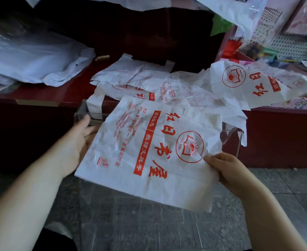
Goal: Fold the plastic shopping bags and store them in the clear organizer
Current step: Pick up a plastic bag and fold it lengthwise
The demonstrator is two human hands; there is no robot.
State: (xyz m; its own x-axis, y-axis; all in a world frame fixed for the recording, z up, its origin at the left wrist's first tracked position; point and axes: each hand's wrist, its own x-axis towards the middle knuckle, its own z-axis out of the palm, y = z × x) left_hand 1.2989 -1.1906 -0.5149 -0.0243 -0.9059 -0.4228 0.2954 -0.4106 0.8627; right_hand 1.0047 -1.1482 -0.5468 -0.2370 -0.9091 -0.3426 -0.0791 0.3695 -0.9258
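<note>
Left hand [74, 142]: fingers loosely spread, palm against left edge of printed bag.
Printed bag [149, 156]: white, red print, spread flat over clear organizer [87, 113].
Right hand [225, 169]: pinching bag's right edge.
Table [67, 91]: more bags behind; grey floor [275, 178] open below.

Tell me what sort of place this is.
Probably a small shop, perhaps a stationery or book shop: a dark red counter, a white pegboard display crowded with packaged goods, and loose printed shopping bags bearing an open-book logo.
</note>
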